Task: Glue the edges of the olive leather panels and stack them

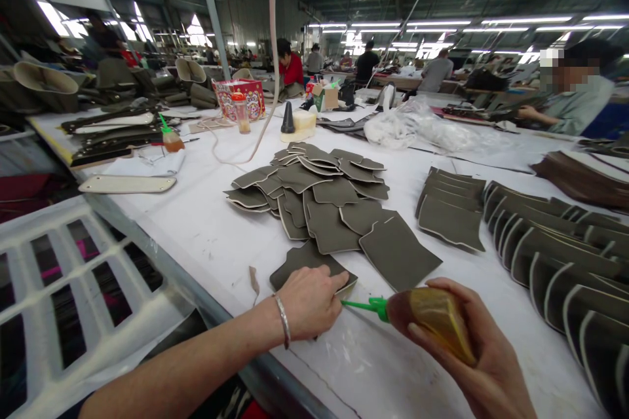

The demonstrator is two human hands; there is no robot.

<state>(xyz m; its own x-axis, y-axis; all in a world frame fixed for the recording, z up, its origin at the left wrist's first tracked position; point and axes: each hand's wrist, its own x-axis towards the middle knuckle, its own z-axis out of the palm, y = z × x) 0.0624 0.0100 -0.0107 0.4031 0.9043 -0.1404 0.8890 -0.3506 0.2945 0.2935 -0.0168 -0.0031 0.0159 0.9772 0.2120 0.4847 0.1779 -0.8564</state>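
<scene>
The glue bottle (435, 317) lies almost level in the right hand (472, 353), low over the near edge of the counter (206, 236). Its long axis runs left to right across the view, with the amber body to the right and the green nozzle (366, 305) pointing left and a touch upward. The right grip is closed around the bottle's body: the fingers wrap over the top and far side, the palm sits beneath, and only the shoulder and nozzle stick out. The nozzle tip ends just beside the thumb of the left hand (309, 301), near the corner of a dark cut piece (299, 262) lying flat on the counter. The left grip is folded shut, fingers curled down onto that piece's near edge and holding it against the counter; whether the nozzle tip touches the piece cannot be told. A silver bracelet (283, 319) circles the left wrist. Just beyond lies a single larger piece (399, 252), and behind it a loose pile of cut pieces (319, 190) of the same olive-grey material. To the right are a neat stack (452, 213) and a fanned row of curved pieces (555, 255). A small tan scrap (254, 279) lies left of the held piece, and a white crate (73, 288) stands off the counter's left edge.
</scene>
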